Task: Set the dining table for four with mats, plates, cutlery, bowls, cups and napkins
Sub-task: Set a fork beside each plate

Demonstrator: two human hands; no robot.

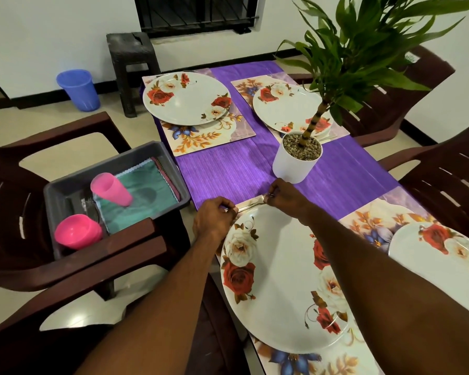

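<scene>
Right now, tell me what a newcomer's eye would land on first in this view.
Both hands meet at the far rim of the nearest floral plate: the left hand and right hand each pinch an end of a piece of cutlery lying on the mat. Beyond them a white potted plant stands on the purple table runner, and on the chair to the left a grey tub holds pink cups and napkins.
</scene>
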